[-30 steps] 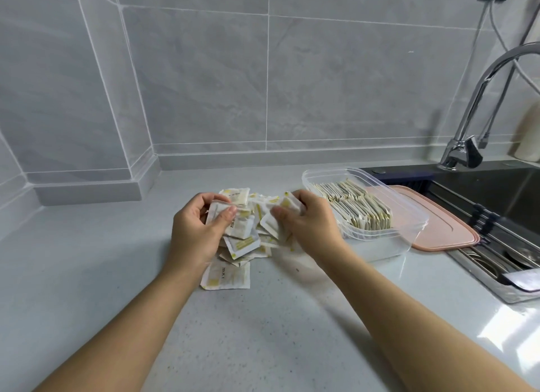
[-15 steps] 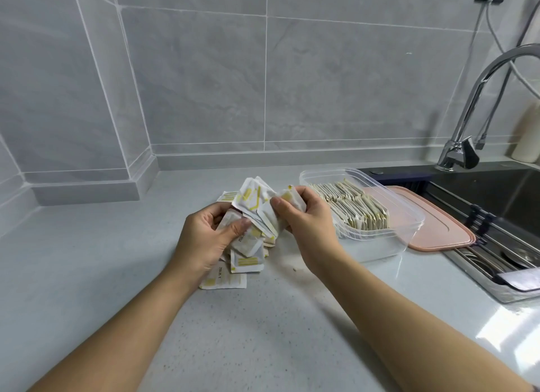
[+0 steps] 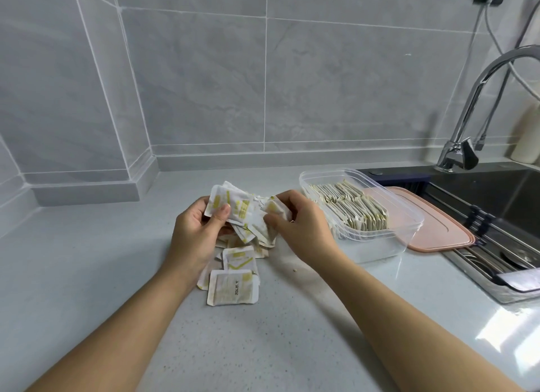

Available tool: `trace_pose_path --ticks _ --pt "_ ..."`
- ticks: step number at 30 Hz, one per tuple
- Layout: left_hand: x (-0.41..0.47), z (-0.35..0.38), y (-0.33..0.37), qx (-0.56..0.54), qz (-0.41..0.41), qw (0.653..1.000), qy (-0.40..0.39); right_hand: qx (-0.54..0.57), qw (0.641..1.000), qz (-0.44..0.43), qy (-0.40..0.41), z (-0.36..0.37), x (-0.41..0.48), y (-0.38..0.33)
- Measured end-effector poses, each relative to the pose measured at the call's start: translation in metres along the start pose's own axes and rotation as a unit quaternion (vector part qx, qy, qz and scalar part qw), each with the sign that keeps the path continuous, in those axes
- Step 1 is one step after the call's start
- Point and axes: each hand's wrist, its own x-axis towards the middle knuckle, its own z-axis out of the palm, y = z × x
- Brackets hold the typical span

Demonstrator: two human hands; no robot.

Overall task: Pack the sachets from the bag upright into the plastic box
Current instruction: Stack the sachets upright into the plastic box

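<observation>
My left hand (image 3: 195, 231) and my right hand (image 3: 304, 231) together hold a loose bunch of white and yellow sachets (image 3: 242, 210) a little above the counter, thumbs pressed on the front of the bunch. More sachets (image 3: 233, 283) lie flat on the counter just below, the nearest showing a printed date. To the right stands the clear plastic box (image 3: 409, 216), with a row of sachets (image 3: 350, 204) packed upright along its left side. The bag is not in view.
A pink lid (image 3: 438, 228) lies behind and to the right of the box, at the edge of the dark sink (image 3: 496, 201). A chrome tap (image 3: 467, 128) rises over the sink. Tiled walls close the back and left of the grey counter (image 3: 87, 274).
Both hands have gathered sachets from the pile and lifted them into one bunch. Fewer sachets lie on the counter than a second ago.
</observation>
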Motion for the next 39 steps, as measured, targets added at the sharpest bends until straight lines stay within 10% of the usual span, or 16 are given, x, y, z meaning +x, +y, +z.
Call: trace_pose_path --ticks 8,25,39 --pt "0.004 -0.008 0.012 -0.183 -0.029 0.979 -0.084 0.182 0.98 0.079 -0.012 -0.002 0.001 -0.003" --pt "0.001 -0.006 -0.001 0.005 -0.06 0.986 -0.156 0.448 0.868 0.171 -0.132 0.0 0.0 -0.006" --pt "0.006 -0.009 -0.005 0.043 -0.055 0.996 -0.06 0.285 0.932 0.172 -0.143 0.001 -0.004 -0.01"
